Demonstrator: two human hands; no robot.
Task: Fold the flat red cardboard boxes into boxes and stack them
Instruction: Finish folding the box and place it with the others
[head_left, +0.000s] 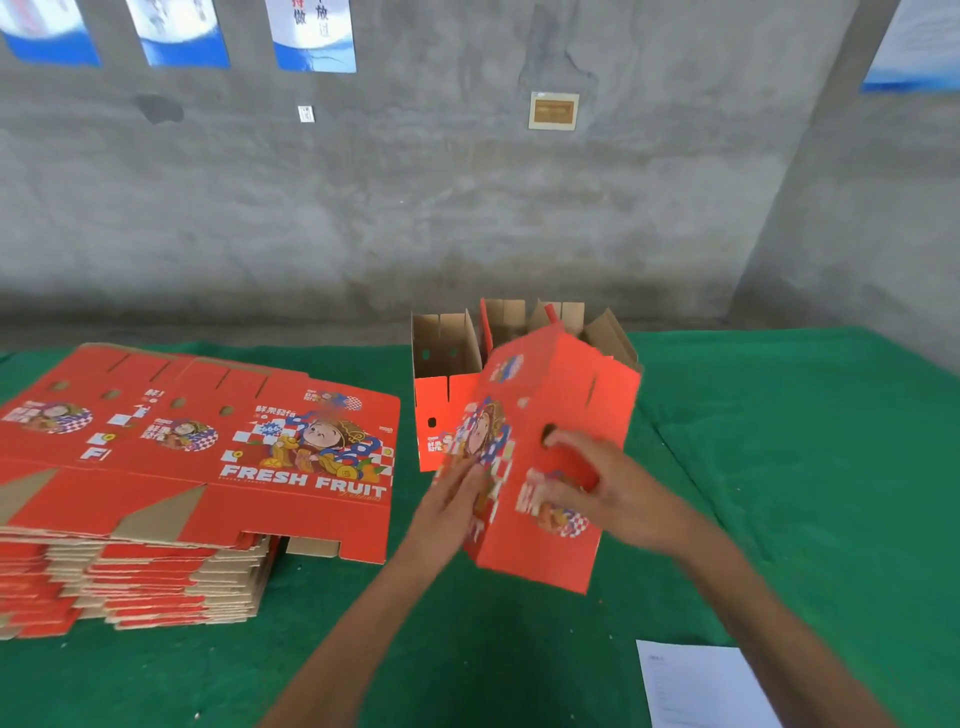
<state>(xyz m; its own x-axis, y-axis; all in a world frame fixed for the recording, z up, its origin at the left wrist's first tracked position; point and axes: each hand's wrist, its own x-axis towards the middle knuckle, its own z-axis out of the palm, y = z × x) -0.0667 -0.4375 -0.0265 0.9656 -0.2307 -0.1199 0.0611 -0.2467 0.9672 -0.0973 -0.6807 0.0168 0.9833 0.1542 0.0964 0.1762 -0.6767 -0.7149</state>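
A partly folded red box (561, 415) stands tilted above the green table, its open top pointing away from me. My left hand (457, 493) lies flat with straight fingers against its printed left side. My right hand (597, 483) holds its right face, fingers curled, one fingertip at a small hole. Behind it stand folded boxes (444, 374) with open tops and brown insides. A tall pile of flat red boxes (197, 467) marked FRESH FRUIT lies at the left.
The green cloth-covered table (779, 467) stretches right and toward me. A white sheet of paper (701, 686) lies at its near right edge. A grey concrete wall with posters stands behind the table.
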